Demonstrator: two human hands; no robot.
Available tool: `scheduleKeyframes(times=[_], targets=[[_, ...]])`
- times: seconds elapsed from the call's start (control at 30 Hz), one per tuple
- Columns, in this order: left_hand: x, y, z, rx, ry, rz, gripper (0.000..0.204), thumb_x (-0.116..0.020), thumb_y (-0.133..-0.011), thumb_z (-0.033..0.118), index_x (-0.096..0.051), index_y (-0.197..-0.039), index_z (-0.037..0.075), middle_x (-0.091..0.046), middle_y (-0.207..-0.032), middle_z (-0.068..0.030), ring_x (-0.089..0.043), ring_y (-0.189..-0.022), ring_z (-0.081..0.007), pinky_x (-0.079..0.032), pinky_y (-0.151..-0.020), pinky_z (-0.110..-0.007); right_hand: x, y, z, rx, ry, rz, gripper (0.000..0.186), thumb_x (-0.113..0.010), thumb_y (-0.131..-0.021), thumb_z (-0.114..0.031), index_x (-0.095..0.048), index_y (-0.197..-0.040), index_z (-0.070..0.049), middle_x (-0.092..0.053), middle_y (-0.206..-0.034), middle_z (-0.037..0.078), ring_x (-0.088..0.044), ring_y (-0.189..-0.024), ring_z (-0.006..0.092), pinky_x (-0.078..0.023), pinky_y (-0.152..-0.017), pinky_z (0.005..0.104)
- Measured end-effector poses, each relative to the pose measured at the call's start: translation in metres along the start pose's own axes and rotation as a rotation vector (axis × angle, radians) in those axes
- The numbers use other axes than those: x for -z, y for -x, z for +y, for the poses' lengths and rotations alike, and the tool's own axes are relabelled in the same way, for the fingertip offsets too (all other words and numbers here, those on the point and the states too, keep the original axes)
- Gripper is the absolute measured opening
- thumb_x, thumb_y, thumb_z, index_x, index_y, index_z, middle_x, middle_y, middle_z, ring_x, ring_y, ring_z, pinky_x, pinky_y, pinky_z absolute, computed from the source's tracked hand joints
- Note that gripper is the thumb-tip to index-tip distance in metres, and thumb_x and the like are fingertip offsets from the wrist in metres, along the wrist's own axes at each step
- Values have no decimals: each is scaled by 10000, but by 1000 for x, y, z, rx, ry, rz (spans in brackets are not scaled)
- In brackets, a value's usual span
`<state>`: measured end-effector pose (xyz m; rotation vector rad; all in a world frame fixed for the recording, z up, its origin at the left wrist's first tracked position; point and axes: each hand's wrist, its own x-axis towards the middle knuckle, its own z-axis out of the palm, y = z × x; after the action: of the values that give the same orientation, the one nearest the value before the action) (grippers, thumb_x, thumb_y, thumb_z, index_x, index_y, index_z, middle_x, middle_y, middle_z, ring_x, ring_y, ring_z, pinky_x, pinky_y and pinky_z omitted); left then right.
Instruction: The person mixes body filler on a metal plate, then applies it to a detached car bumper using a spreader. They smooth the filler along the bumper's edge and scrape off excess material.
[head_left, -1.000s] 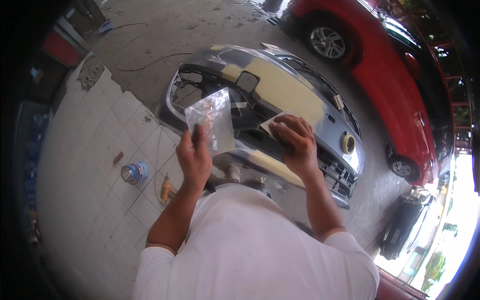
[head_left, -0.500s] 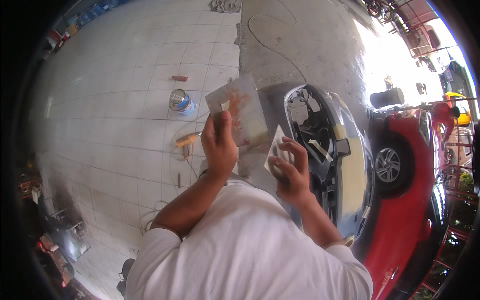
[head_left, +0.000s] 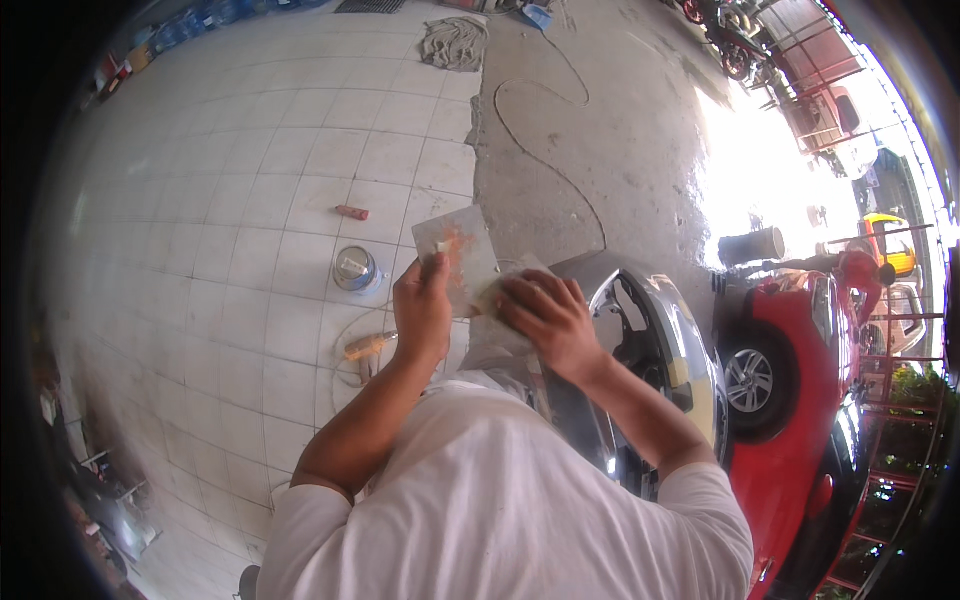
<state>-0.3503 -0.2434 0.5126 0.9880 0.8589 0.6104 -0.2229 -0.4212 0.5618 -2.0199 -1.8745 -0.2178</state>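
My left hand [head_left: 424, 312] is closed on a flat grey mixing board [head_left: 470, 258], its thumb on the upper face. Orange smears and a pale dab mark that face. My right hand [head_left: 550, 318] is bent over the board's right edge, its fingers around a thin pale spreader [head_left: 536, 263], which they mostly hide. Just right of this hand is a car bumper [head_left: 705, 375], grey with pale yellow patches.
On the tiles to the left stand a blue-and-white can [head_left: 356, 269], a red tube [head_left: 352, 212] and an orange-handled tool [head_left: 370, 346]. A hose [head_left: 550, 165] winds over the concrete. A red car [head_left: 790, 440] stands at the right; a person [head_left: 858, 280] is beyond it.
My right hand has swung left with the spreader, from beside the board onto its right edge. The view has tilted up, so the floor things sit lower in it.
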Motion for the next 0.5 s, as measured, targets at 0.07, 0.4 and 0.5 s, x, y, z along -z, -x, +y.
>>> scheduleKeyframes(times=[0.07, 0.4, 0.5], targets=[[0, -5, 16, 233, 91, -86, 253, -621, -1072, 221, -723, -1136, -2, -709, -1004, -18, -629, -909, -113, -509, -836, -303, -29, -2, 79, -425, 289, -417, 456, -575, -883, 41, -720, -1280, -129, -729, -1203, 97, -668, -1170, 334, -514, -992, 465], [23, -140, -25, 326, 59, 328, 315, -669, -1054, 369, -618, -1160, 77, -664, -918, -24, -605, -665, -122, -459, -481, -322, -141, -122, 144, -809, -763, -205, 500, -642, -943, 6, -474, -1404, -91, -672, -1159, 149, -660, -1130, 292, -530, -954, 416], [14, -191, -9, 187, -223, 321, 449, -600, -1076, 455, -612, -1166, 16, -674, -822, -83, -640, -713, -178, -488, -535, -355, -197, -169, 166, -962, -1409, -100, 420, -618, -1014, -51, -486, -1413, -56, -632, -1233, 94, -623, -1123, 215, -535, -919, 355]])
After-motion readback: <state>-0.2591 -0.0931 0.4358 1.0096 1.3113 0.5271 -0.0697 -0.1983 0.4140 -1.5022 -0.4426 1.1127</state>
